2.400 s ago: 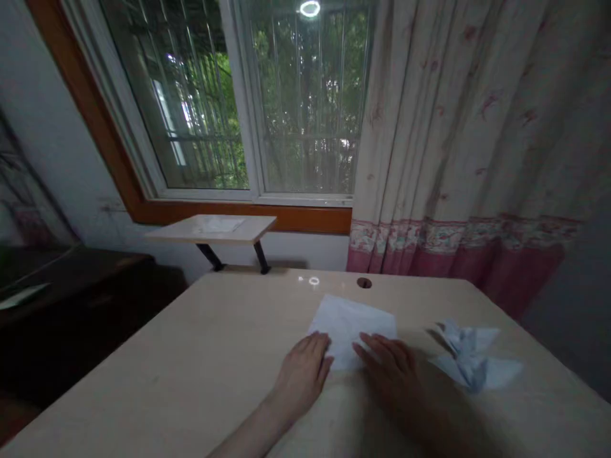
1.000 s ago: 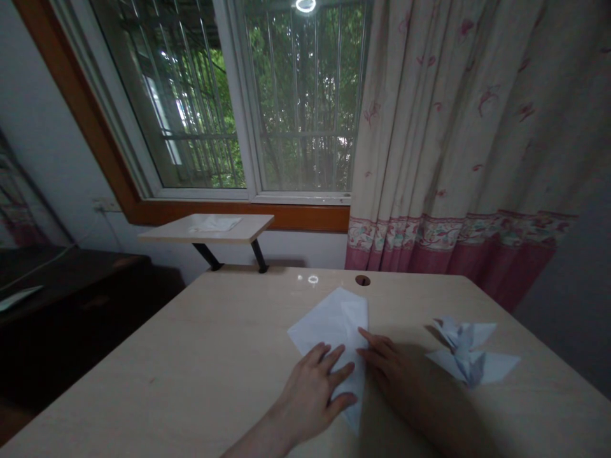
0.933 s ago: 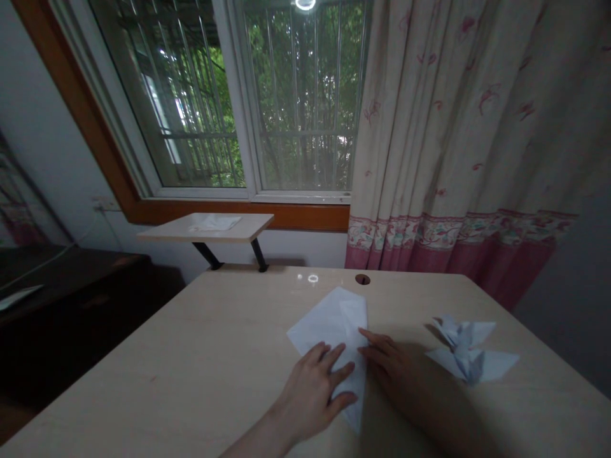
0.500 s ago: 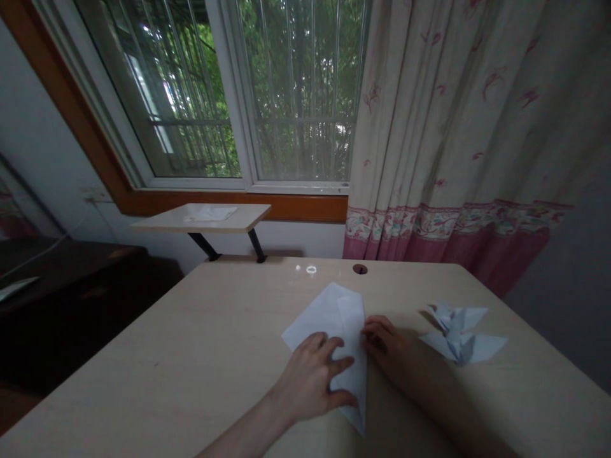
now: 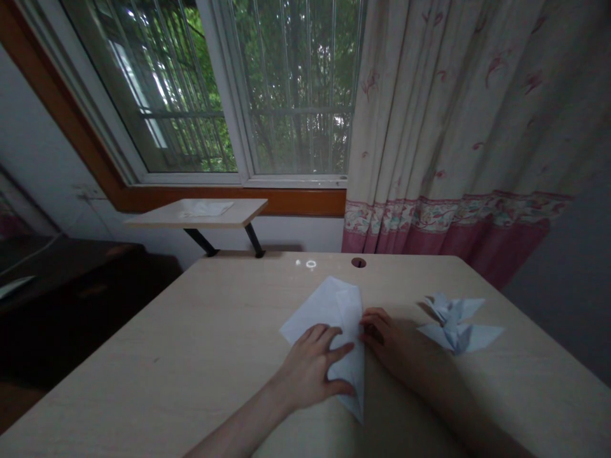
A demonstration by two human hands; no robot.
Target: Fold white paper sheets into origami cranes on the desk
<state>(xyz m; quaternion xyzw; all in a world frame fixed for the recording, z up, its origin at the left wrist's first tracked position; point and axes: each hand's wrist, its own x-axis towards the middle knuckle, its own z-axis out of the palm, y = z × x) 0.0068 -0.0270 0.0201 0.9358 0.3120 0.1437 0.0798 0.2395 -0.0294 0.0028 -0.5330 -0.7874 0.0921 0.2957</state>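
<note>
here left hand [image 5: 310, 369] and right hand [image 5: 384, 334] press folded paper [image 5: 322, 308]

Head camera looks forward and down at left hand [image 5: 310, 372], right hand [image 5: 382, 337].

The pale wood-grain table [image 5: 143, 375] has a round grommet hole [image 5: 358, 262] near its far edge, ahead of the hands. A folded sheet of white paper [image 5: 319, 312] lies on it under the left hand [image 5: 310, 369] and beside the right hand [image 5: 386, 334], its point running toward the near side. Just right of the right hand sits a folded paper bird [image 5: 453, 327], wings spread. Well beyond the hands, a narrow shelf [image 5: 243, 208] carries a pale sheet [image 5: 205, 208].
</note>
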